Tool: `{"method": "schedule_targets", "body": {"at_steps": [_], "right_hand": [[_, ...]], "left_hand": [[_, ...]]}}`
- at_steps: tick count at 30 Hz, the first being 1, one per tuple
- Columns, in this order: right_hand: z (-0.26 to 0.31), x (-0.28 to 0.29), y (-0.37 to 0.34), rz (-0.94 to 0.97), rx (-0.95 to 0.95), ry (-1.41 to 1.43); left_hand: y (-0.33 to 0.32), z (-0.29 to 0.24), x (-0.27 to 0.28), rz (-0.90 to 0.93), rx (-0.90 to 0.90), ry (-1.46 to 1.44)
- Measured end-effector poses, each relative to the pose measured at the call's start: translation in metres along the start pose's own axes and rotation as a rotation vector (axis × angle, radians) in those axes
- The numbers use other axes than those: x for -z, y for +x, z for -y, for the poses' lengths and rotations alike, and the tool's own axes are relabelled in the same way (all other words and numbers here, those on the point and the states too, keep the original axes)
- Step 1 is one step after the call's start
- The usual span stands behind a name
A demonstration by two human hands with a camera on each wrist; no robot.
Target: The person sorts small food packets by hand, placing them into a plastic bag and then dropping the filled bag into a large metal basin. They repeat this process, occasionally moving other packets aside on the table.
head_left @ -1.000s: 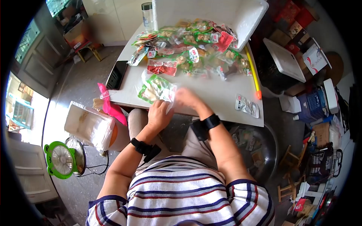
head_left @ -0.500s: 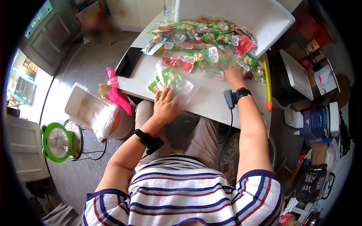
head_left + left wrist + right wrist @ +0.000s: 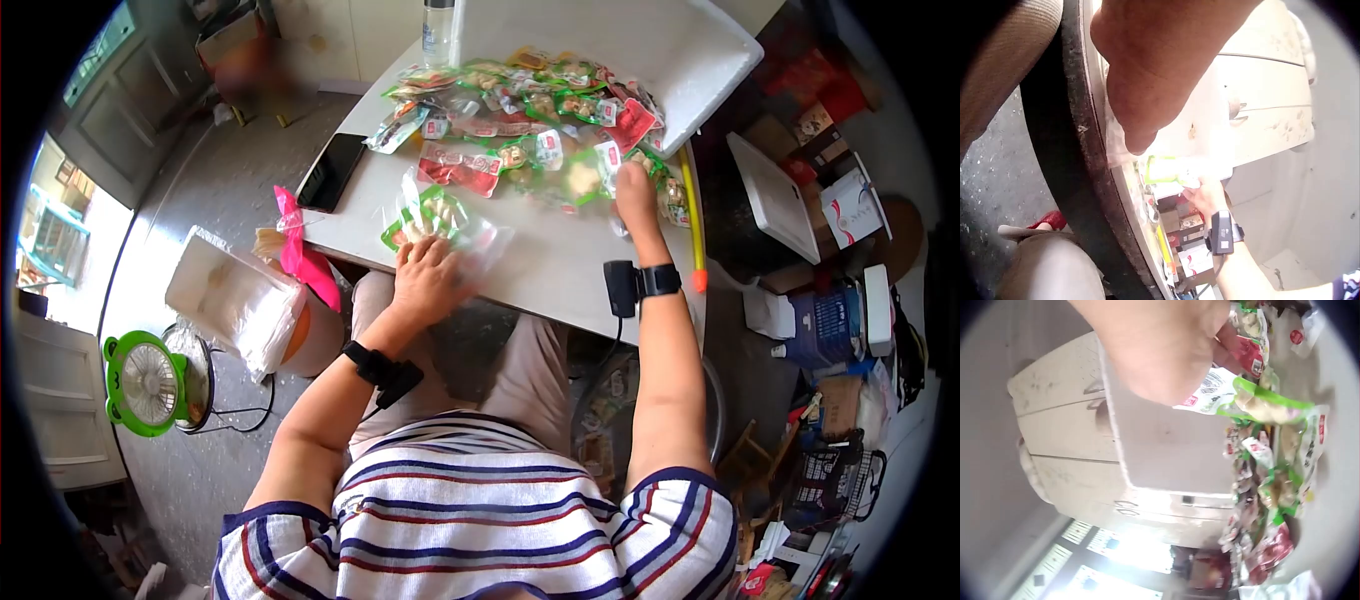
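Observation:
My left hand lies over a clear plastic bag at the table's near edge, its fingers resting on the plastic. Inside that bag show green-edged packets with pale food. Farther right, my right hand pinches a snack packet by its white printed end. The held packet is see-through with green borders and pale pieces inside, raised over the spread of other packets. In the left wrist view the left fingertips reach down to the bag; the thumb is hidden.
A heap of snack packets covers the table's far half, before a white foam box. A red packet lies close to the bag. A phone sits left, a yellow stick along the right edge, a jar behind.
My right hand left the bag, reached out to the packets at right and now holds one up. My left hand shifted from gripping the bag's edge to lying over it.

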State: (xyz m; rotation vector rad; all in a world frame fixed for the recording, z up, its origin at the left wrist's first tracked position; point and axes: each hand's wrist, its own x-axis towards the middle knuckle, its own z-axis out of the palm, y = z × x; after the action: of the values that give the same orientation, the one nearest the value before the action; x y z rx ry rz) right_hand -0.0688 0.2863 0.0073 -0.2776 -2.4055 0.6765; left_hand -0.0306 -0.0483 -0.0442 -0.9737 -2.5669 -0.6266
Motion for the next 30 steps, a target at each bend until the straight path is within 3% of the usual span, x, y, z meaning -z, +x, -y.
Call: {"method": "schedule_targets", "body": {"at_steps": [2, 5, 7, 8, 11, 13, 17, 19, 20, 23, 25, 27, 28, 30], "right_hand": [[0.034, 0.029, -0.014, 0.098, -0.249, 0.392], [0.033, 0.031, -0.038, 0.118, -0.212, 0.880], [0.060, 0.048, -0.055, 0.281, -0.333, 1.136], [0.067, 0.053, -0.063, 0.323, -0.381, 1.181], [0.082, 0.057, -0.083, 0.410, -0.453, 1.243], [0.100, 0.055, -0.100, 0.429, -0.489, 1.228], [0.136, 0.040, -0.143, 0.289, 0.053, 0.586], [0.157, 0.041, -0.157, 0.303, 0.113, 0.529], [0.161, 0.042, -0.161, 0.362, 0.089, 0.477], [0.149, 0.033, -0.176, 0.274, -0.038, 0.677], [0.125, 0.022, -0.188, 0.114, -0.127, 0.698], [0.100, 0.016, -0.200, -0.045, -0.238, 0.662], [0.093, 0.016, -0.205, -0.003, -0.366, 0.756], [0.086, 0.027, -0.210, 0.334, -0.631, 1.340]], "left_hand": [[0.001, -0.001, 0.005, 0.000, -0.009, 0.003], [0.003, -0.003, 0.009, -0.026, 0.023, -0.172], [0.006, -0.013, 0.018, 0.057, 0.091, -0.455], [0.007, -0.020, 0.024, 0.100, 0.128, -0.597], [0.012, -0.042, 0.036, -0.121, -0.126, -0.302], [0.010, -0.060, 0.041, -0.102, -0.132, -0.247], [0.008, -0.086, 0.038, -0.067, -0.020, -0.384], [0.004, -0.091, 0.033, -0.080, 0.103, -0.508], [0.001, -0.090, 0.030, -0.130, 0.097, -0.590], [-0.007, -0.076, 0.006, -0.002, 0.178, -0.866], [-0.008, -0.071, -0.004, 0.075, 0.379, -1.051], [-0.006, -0.070, 0.004, 0.061, 0.437, -1.296], [-0.003, -0.073, 0.017, 0.189, 0.571, -1.325], [-0.003, -0.079, 0.016, 0.230, 0.677, -1.652]]}}
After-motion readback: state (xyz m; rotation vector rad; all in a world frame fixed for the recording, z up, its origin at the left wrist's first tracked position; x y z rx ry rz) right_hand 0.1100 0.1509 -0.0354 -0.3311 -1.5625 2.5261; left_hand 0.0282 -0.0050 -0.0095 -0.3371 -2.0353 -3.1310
